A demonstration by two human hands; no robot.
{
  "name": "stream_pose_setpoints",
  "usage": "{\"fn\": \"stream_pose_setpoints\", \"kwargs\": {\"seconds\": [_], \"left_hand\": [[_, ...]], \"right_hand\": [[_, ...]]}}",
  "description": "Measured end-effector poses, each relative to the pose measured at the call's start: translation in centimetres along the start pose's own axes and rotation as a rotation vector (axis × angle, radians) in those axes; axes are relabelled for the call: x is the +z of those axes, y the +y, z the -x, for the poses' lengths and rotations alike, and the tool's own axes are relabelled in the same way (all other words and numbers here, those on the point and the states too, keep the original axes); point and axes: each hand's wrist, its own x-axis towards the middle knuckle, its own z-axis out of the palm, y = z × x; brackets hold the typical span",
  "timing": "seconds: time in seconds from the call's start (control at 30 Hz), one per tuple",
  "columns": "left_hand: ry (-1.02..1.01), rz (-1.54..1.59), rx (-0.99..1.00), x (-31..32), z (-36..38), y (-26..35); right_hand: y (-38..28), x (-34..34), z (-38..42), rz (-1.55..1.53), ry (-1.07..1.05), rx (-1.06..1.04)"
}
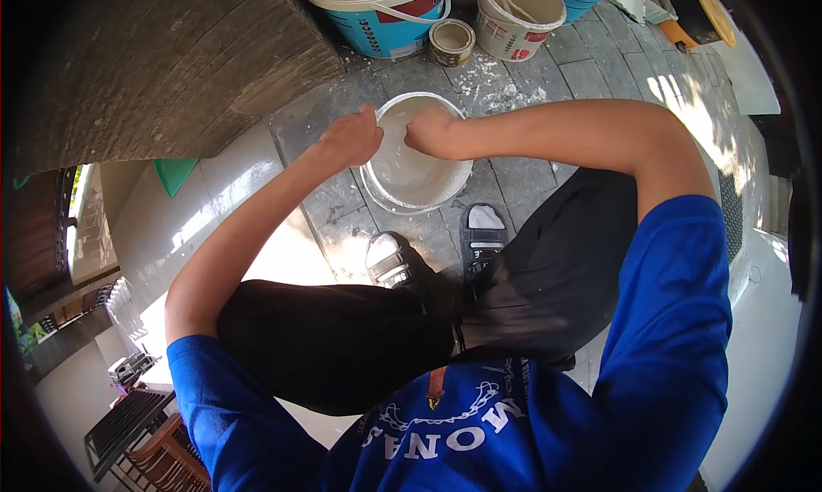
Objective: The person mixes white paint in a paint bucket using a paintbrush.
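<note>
A white bucket (417, 184) stands on the grey tiles in front of my feet, with pale material inside. My left hand (353, 137) is closed at the bucket's left rim; whether it grips the rim or something else is hard to make out. Over the inside of the bucket, near its upper right, my right hand (431, 134) is curled into a fist. Whatever it holds, if anything, is hidden by the fingers.
Beyond the bucket stand a large blue bucket (377, 31), a small open can (451, 42) and a white tub (520, 21) with something sticking up in it. White crumbs (514, 96) lie on the tiles. My sandalled feet are just behind the bucket.
</note>
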Motion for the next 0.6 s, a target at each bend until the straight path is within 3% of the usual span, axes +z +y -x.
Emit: {"fn": "stream_pose_setpoints", "kwargs": {"seconds": [0.07, 0.17, 0.27, 0.37, 0.47, 0.6], "left_hand": [[0.014, -0.009, 0.009, 0.2, -0.2, 0.0], [0.021, -0.019, 0.021, 0.2, -0.2, 0.2], [-0.016, -0.005, 0.004, -0.1, 0.2, 0.5], [-0.002, -0.018, 0.021, 0.0, 0.0, 0.5], [-0.005, -0.007, 0.007, -0.1, 0.0, 0.7], [-0.013, 0.006, 0.013, -0.2, 0.1, 0.5]], "right_hand": [[-0.7, 0.4, 0.7, 0.123, -0.130, -0.085], [-0.3, -0.9, 1.0, -0.092, -0.081, -0.064], [-0.1, -0.8, 0.3, -0.105, -0.068, 0.082], [-0.6, 0.9, -0.4, -0.085, -0.211, 0.018], [-0.8, -1.9, 0.8, -0.222, -0.076, 0.011], [-0.2, -0.7, 0.1, -0.083, -0.203, 0.065]]}}
